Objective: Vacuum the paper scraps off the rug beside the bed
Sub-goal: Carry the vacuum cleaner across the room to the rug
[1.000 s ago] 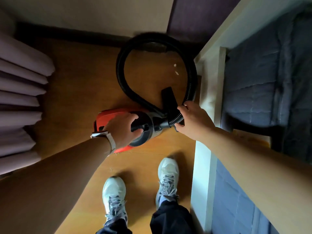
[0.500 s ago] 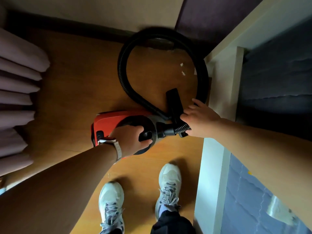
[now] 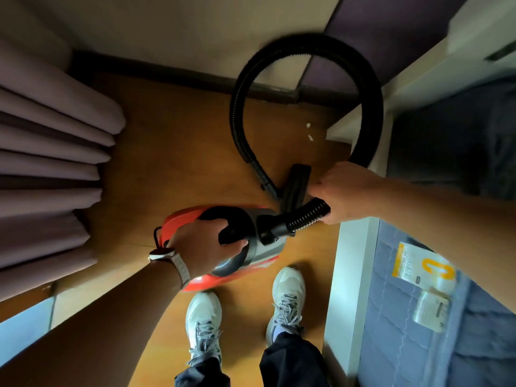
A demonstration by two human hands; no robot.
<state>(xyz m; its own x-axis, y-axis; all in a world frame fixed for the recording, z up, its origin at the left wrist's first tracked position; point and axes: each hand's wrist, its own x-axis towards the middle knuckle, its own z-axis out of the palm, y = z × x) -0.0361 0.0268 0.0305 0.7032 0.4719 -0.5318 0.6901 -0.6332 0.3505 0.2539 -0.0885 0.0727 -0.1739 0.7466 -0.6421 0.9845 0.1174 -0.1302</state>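
Two hands grip vacuum (image 3: 223, 241) and hose (image 3: 304, 219).

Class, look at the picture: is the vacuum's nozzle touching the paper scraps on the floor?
No: the nozzle lies by the right hand, apart from the paper scraps further along the floor.

A bedroom: bed (image 3: 435, 317), pleated curtains (image 3: 50, 152), wooden floor (image 3: 173, 152).

Yellow "3" on mattress label (image 3: 424, 268), fine print unreadable
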